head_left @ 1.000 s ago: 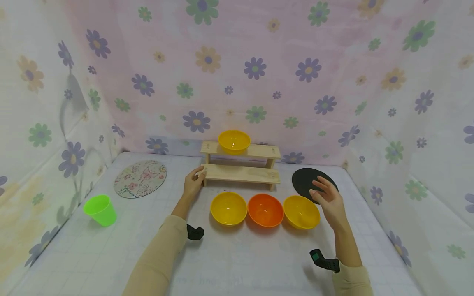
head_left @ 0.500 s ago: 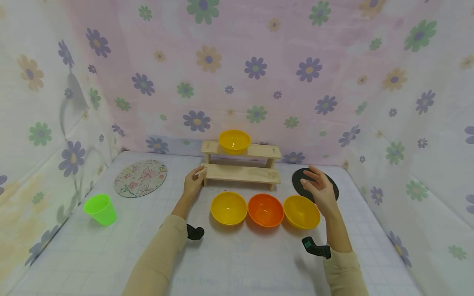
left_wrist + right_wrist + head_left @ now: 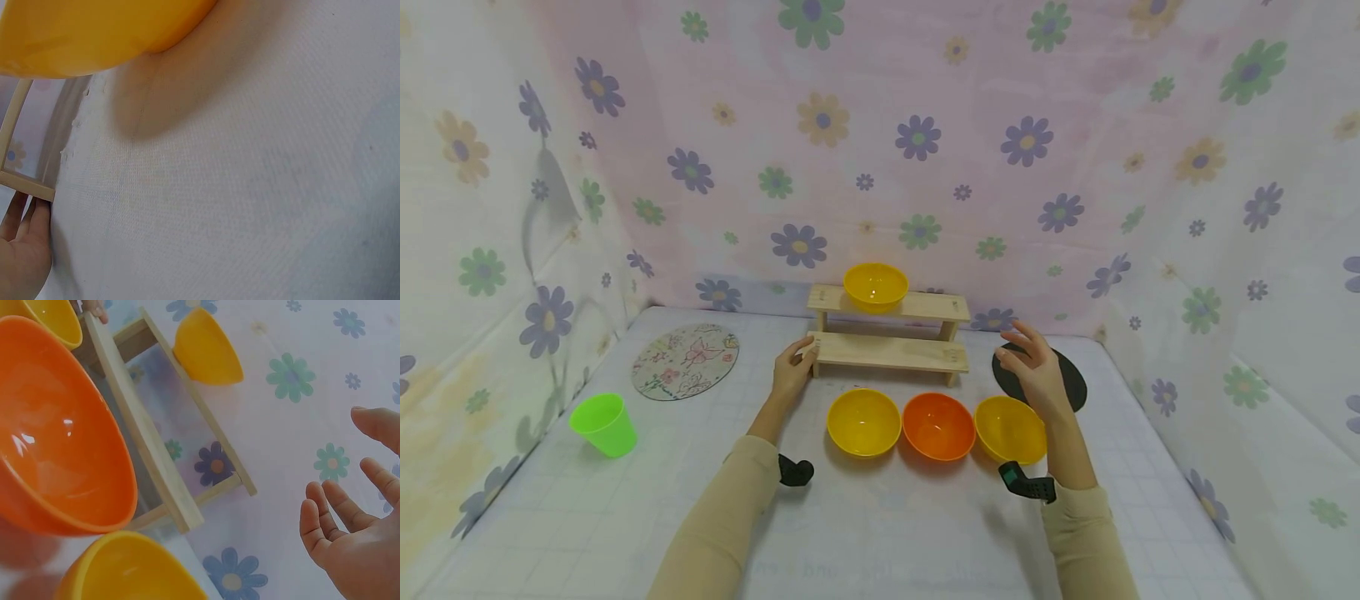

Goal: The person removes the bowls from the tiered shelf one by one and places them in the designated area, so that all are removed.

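My left hand (image 3: pixel 792 371) holds the left end of a two-tier wooden shelf (image 3: pixel 891 352), its fingers (image 3: pixel 39 219) against the side of the stand. A yellow bowl (image 3: pixel 876 289) sits on the upper board. In front of the shelf stand a left yellow bowl (image 3: pixel 863 423), an orange bowl (image 3: pixel 938 427) and a right yellow bowl (image 3: pixel 1009 429), in a row. My right hand (image 3: pixel 1036 371) hovers with spread fingers and nothing in it, right of the shelf and beyond the right yellow bowl. In the right wrist view its thumb is well apart from the fingers.
A round black mat (image 3: pixel 1071 379) lies at the back right, partly behind my right hand. At the back left is a round patterned mat (image 3: pixel 685 362). A green cup (image 3: pixel 605 427) stands tilted-looking at the left. Flowered cloth (image 3: pixel 880 150) walls the table on three sides.
My right hand has moved left and forward over the black mat, closer to the shelf. My left hand stays at the shelf's left end. The bowls have not moved.
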A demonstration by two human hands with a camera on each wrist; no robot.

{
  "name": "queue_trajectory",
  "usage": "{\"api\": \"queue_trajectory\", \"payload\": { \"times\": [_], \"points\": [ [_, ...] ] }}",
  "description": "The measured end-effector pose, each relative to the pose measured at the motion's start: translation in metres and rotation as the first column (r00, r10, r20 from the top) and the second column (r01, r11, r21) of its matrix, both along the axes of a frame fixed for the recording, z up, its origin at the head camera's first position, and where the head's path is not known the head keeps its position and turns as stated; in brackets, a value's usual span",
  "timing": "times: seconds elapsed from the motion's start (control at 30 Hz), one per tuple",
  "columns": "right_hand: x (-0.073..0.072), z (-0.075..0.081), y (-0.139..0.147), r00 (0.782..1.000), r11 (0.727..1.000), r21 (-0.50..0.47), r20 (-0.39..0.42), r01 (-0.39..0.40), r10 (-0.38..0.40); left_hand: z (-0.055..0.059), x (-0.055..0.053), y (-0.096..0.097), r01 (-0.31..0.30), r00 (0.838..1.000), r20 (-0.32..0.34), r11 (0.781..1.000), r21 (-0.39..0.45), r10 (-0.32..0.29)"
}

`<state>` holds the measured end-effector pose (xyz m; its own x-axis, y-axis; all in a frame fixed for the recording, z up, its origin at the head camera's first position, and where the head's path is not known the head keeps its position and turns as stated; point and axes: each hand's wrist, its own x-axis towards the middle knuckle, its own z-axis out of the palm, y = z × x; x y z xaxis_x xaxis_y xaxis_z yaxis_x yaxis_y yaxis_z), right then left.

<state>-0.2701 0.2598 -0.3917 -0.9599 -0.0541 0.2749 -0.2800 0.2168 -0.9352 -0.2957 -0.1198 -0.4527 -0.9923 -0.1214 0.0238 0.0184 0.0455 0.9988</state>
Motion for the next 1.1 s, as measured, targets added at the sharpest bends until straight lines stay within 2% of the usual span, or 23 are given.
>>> {"api": "queue_trajectory", "payload": {
  "times": [0.13, 0.23, 0.33, 0.47, 0.57, 0.87, 1.1],
  "points": [
    [-0.007, 0.001, -0.006, 1.0, 1.0, 0.004, 0.015, -0.002, 0.002, 0.0, 0.0, -0.001, 0.009, 1.0, -0.003, 1.0, -0.013, -0.009],
    [-0.011, 0.001, -0.012, 0.999, 0.999, -0.029, 0.018, -0.026, 0.027, 0.0, 0.0, -0.001, 0.013, 1.0, -0.005, 1.0, -0.024, -0.013],
    [-0.011, 0.008, -0.023, 0.999, 0.998, -0.033, 0.018, -0.048, 0.049, -0.001, -0.001, -0.002, 0.012, 1.0, -0.003, 1.0, -0.017, -0.013],
    [-0.018, 0.01, -0.034, 0.997, 0.997, -0.038, 0.019, -0.07, 0.071, -0.02, -0.014, -0.004, -0.013, 1.0, -0.009, 1.0, -0.025, 0.013],
    [-0.029, 0.004, -0.039, 0.995, 0.994, -0.064, 0.02, -0.093, 0.094, -0.034, -0.023, -0.005, -0.033, 0.999, -0.02, 0.999, -0.042, 0.032],
    [-0.049, -0.004, -0.064, 0.987, 0.975, -0.175, 0.053, -0.14, 0.151, -0.036, -0.024, -0.004, -0.037, 0.999, -0.013, 0.998, -0.044, 0.037],
    [-0.063, -0.011, -0.08, 0.986, 0.97, -0.196, 0.056, -0.144, 0.158, -0.035, -0.023, -0.004, -0.038, 0.999, -0.017, 0.999, -0.039, 0.037]
  ]
}}
